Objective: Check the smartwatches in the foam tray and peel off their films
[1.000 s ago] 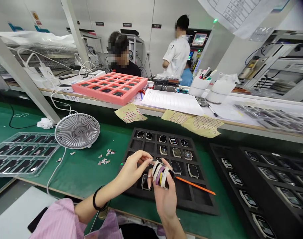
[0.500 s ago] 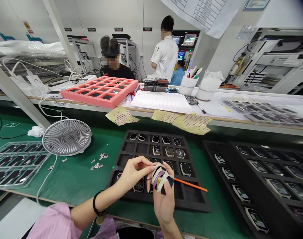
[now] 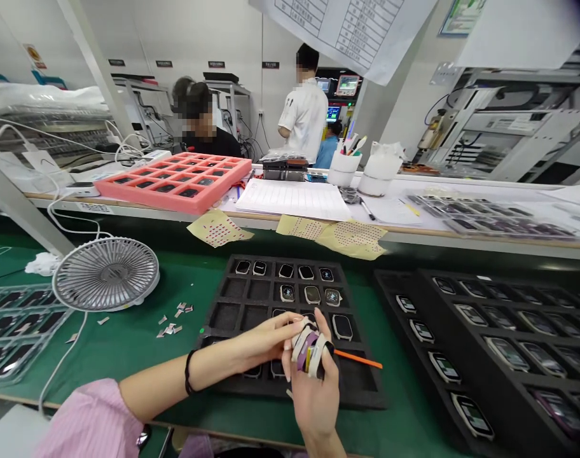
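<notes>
Fan (image 3: 106,273) — scraps (image 3: 170,329) near; orange stick (image 3: 359,359) beside right hand (image 3: 313,401).

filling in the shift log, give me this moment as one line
right hand: holding white-and-purple stack | left hand: fingertips at stack's upper end | orange stick: lying on black tray

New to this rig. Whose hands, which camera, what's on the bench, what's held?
No machine: these are a person's two bare hands, seen from one head-worn camera looking forward and down. The right hand grips a small white, purple and black bundle; the left hand touches its upper end. What it is exactly, I can't tell. Below lies a black foam tray of rounded-square watch-like devices, with a thin orange stick over its right side, on a green tabletop. A round grey-white fan sits to the left.
</notes>
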Tool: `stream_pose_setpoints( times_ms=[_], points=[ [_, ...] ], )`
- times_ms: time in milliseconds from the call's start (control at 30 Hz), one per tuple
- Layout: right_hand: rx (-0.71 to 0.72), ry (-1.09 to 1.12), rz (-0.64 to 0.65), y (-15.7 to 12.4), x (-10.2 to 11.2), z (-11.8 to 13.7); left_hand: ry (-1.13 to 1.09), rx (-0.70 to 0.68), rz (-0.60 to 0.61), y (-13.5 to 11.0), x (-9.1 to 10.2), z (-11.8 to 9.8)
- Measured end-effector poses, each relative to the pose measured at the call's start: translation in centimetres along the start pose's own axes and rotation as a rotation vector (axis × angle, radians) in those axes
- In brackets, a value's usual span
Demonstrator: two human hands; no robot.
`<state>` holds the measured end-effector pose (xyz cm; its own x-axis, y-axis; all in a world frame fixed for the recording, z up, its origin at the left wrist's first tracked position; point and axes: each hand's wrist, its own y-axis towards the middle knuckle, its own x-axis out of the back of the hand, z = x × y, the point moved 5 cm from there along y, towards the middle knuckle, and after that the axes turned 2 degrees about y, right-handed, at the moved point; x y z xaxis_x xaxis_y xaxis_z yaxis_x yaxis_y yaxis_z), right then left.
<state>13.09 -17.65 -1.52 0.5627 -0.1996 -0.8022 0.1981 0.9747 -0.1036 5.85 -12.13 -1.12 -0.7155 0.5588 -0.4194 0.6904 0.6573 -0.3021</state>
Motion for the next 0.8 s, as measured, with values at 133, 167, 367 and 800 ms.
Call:
stream_pose_setpoints(
  times_ms=[133, 167, 367, 800],
  points=[
    [0.181, -0.058, -0.122, 0.5, 1.2, 3.4, 0.595, -0.301, -0.028, 4.7, 0.4, -4.1],
    [0.219, -0.063, -0.165, 0.5, 1.7, 4.3, 0.844, -0.4, -0.04, 5.9, 0.3, -5.1],
    [0.263, 0.0, -0.316, -0.1, 4.2, 6.9, 1.752, -0.52, -0.009, 12.0, -0.3, -4.4],
    [0.214, 0.059, -0.335, 0.7, 5.3, 7.4, 1.831, -0.547, -0.186, 13.5, 2.2, -4.5]
  ],
)
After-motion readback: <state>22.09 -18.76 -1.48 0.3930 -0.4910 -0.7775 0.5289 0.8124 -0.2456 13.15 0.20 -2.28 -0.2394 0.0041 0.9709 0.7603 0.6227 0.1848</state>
